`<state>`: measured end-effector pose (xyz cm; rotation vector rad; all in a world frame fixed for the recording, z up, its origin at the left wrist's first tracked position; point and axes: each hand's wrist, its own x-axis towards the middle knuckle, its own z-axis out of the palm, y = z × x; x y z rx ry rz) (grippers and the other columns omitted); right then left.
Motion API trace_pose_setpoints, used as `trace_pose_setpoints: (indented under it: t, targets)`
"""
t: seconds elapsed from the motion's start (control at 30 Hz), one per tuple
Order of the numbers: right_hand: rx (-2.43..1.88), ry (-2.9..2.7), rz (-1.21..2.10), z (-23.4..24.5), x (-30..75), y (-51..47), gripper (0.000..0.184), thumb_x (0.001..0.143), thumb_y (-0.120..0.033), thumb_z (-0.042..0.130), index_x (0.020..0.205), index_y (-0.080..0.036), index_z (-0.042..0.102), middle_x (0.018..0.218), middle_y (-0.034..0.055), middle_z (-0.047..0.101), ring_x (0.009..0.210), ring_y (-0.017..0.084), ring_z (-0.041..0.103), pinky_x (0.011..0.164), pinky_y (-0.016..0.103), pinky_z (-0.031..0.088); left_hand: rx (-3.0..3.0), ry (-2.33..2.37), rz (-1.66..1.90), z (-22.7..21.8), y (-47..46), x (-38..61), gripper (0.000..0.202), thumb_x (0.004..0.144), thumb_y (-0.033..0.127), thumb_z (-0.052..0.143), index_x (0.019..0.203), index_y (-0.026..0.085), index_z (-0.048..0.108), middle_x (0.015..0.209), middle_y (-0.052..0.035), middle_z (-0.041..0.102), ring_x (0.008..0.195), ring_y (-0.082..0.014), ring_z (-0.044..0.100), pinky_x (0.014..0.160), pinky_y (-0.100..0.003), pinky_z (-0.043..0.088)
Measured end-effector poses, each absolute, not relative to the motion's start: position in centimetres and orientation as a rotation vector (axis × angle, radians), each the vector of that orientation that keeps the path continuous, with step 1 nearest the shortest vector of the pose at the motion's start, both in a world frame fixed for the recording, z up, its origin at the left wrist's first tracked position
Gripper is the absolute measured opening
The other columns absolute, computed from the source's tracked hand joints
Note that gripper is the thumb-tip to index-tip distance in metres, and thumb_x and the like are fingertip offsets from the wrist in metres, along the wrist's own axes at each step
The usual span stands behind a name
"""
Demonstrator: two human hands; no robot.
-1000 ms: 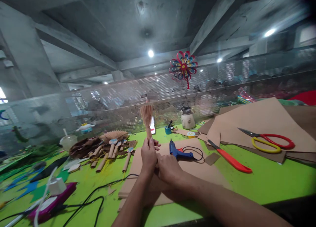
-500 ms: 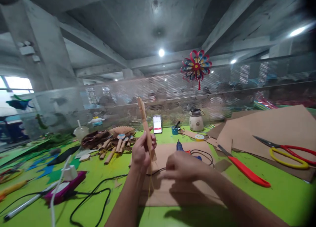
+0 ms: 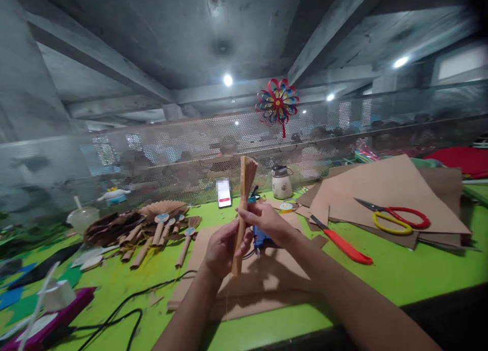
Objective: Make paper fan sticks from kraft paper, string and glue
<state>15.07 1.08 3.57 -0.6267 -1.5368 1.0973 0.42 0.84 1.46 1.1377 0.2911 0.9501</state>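
Cool, dim light is filling the hall, coming mostly from small round ceiling lamps [image 3: 227, 80] that are flaring into white blobs. The green surface [image 3: 400, 274] is glowing bright and evenly lit. The left hand [image 3: 219, 249] and right hand [image 3: 269, 224] are throwing a soft shadow onto the cardboard sheet [image 3: 274, 285] beneath them. The pleated paper fan [image 3: 247, 175] they are gripping is showing fairly sharp. The wide lens is bending the ceiling beams [image 3: 95, 66] and stretching the edges, and the top right corner is darkening. The mesh screen [image 3: 171, 152] is hazing everything behind it, and the forearms [image 3: 362, 315] at the bottom are smearing out of focus.
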Motion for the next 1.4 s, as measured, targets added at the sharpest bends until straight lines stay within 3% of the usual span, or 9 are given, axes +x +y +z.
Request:
trace_pose_setpoints:
  t: [0.17, 0.37, 0.5, 0.73, 0.9, 1.0, 1.2, 1.4]
  targets:
    - [-0.706, -1.414, 1.231, 2.7, 14.3, 1.2, 0.037, 0.073, -0.050, 0.067, 0.079, -0.014, 0.060, 0.050, -0.0018, 0.059, 0.039, 0.011, 0.054, 0.042, 0.021, 0.044, 1.200, 0.337, 0.949, 0.6, 1.0, 1.0, 0.036, 0.092, 0.030, 0.040, 0.068, 0.009, 0.058, 0.057, -0.0047, 0.054, 0.038, -0.0063, 0.044, 0.040, -0.018, 0.031]
    - [-0.705, -1.380, 1.270, 2.2, 14.3, 1.6, 0.033, 0.078, -0.048, 0.061, 0.079, -0.016, 0.056, 0.046, -0.0034, 0.057, 0.028, 0.012, 0.049, 0.029, 0.020, 0.035, 1.197, 0.441, 0.881, 0.6, 0.9, 1.3, 0.040, 0.092, 0.041, 0.041, 0.076, 0.010, 0.060, 0.064, -0.0087, 0.061, 0.050, -0.0118, 0.053, 0.050, -0.022, 0.040]
    - [-0.769, -1.321, 1.164, 2.3, 14.5, 1.9, 0.029, 0.075, -0.043, 0.066, 0.072, -0.016, 0.056, 0.047, -0.0027, 0.057, 0.033, 0.011, 0.050, 0.031, 0.020, 0.037, 1.269, 0.521, 0.915, 0.6, 0.7, 2.0, 0.047, 0.091, 0.052, 0.040, 0.077, 0.011, 0.058, 0.063, -0.0069, 0.060, 0.049, -0.0107, 0.052, 0.049, -0.021, 0.039]
    - [-0.798, -1.229, 1.129, 2.4, 14.5, 2.2, 0.035, 0.067, -0.047, 0.071, 0.066, -0.014, 0.059, 0.047, -0.0021, 0.056, 0.034, 0.011, 0.047, 0.032, 0.023, 0.034, 1.391, 0.593, 1.052, 0.4, 0.7, 2.4, 0.033, 0.085, 0.049, 0.055, 0.089, 0.016, 0.052, 0.065, -0.0004, 0.059, 0.046, -0.0076, 0.048, 0.041, -0.018, 0.032]
    - [-0.799, -1.163, 1.003, 2.2, 14.5, 2.7, 0.033, 0.063, -0.042, 0.075, 0.065, -0.012, 0.063, 0.059, 0.0024, 0.063, 0.052, 0.012, 0.053, 0.049, 0.023, 0.041, 1.467, 0.737, 1.042, 0.0, 1.3, 2.3, 0.039, 0.082, 0.054, 0.055, 0.088, 0.016, 0.052, 0.062, 0.0006, 0.058, 0.048, -0.0098, 0.052, 0.044, -0.019, 0.038]
    - [-0.812, -1.135, 0.979, 2.0, 14.5, 3.0, 0.032, 0.065, -0.042, 0.073, 0.066, -0.011, 0.064, 0.062, 0.0034, 0.064, 0.055, 0.012, 0.054, 0.054, 0.024, 0.043, 1.543, 0.808, 1.098, -0.4, 1.6, 2.8, 0.041, 0.079, 0.058, 0.055, 0.082, 0.017, 0.050, 0.058, 0.0027, 0.055, 0.042, -0.0080, 0.046, 0.039, -0.019, 0.032]
    - [-0.823, -1.117, 0.989, 1.8, 14.3, 3.3, 0.032, 0.066, -0.042, 0.072, 0.065, -0.012, 0.061, 0.059, 0.0030, 0.062, 0.052, 0.012, 0.053, 0.052, 0.024, 0.043, 1.684, 0.820, 1.129, -1.6, 2.2, 3.1, 0.038, 0.079, 0.056, 0.056, 0.081, 0.020, 0.045, 0.053, 0.0076, 0.048, 0.039, -0.0067, 0.041, 0.039, -0.018, 0.030]
    - [-0.824, -1.123, 1.040, 1.5, 14.3, 3.6, 0.034, 0.068, -0.045, 0.069, 0.069, -0.013, 0.059, 0.063, 0.0030, 0.063, 0.049, 0.010, 0.051, 0.046, 0.023, 0.040, 1.715, 0.888, 1.075, -2.6, 3.1, 2.7, 0.040, 0.081, 0.057, 0.051, 0.072, 0.019, 0.046, 0.044, 0.0058, 0.048, 0.036, -0.0085, 0.041, 0.040, -0.020, 0.028]
